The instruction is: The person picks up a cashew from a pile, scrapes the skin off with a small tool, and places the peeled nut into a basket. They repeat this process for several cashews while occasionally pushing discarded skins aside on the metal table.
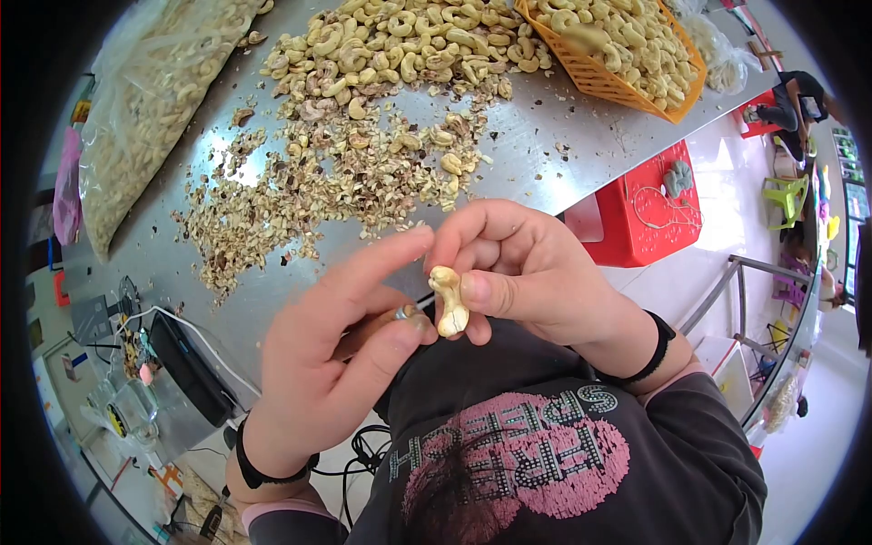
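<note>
A pale, curved cashew nut (449,301) is pinched between the thumb and fingers of my right hand (522,272), held up in front of my chest. Just left of it, my left hand (341,331) is curled with its thumb against the fingertips and its index finger stretched toward the right hand. A small silvery piece (406,312) shows at those left fingertips; I cannot tell what it belongs to. Beyond both hands, flaky skins and nut fragments (336,186) lie scattered on the metal table (545,173), below a heap of cashews (391,50).
An orange basket (677,113) full of cashews stands at the table's far right. On the left lies a big clear bag (136,127) of nuts. A black case (189,368) and a white cable rest at lower left. A red stool (645,213) stands right of the table.
</note>
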{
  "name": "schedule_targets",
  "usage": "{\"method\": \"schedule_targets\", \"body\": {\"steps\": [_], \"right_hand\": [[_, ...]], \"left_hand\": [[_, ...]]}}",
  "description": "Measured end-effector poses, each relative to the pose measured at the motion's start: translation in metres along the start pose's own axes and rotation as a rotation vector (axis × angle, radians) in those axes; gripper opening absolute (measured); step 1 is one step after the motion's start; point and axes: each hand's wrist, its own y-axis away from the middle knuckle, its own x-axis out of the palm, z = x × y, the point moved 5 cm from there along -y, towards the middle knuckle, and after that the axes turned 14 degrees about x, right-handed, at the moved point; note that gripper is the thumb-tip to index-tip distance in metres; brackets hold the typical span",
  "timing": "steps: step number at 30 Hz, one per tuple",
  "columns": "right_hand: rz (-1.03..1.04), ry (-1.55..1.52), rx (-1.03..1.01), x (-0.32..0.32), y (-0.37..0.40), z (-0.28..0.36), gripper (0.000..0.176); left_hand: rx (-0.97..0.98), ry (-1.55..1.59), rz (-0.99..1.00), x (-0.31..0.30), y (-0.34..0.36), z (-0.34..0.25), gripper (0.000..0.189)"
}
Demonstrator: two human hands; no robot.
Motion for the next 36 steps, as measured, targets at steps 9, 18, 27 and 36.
{"method": "schedule_targets", "body": {"steps": [9, 18, 27, 36], "right_hand": [[-0.012, -0.033, 0.034, -0.002, 0.001, -0.003, 0.014], [0.093, -0.083, 0.01, 0.0, -0.01, -0.016, 0.013], [-0.027, 0.298, -0.162, -0.001, -0.011, -0.009, 0.016], [-0.165, 0.496, -0.344, 0.003, -0.006, -0.007, 0.016]], "left_hand": [[0.138, -0.152, 0.037, 0.01, -0.009, -0.007, 0.04], [-0.102, -0.049, -0.176, -0.008, 0.0, 0.015, 0.03], [-0.255, 0.024, -0.201, 0.006, -0.009, 0.001, 0.029], [-0.051, -0.116, -0.148, 0.001, -0.01, 0.013, 0.018]]}}
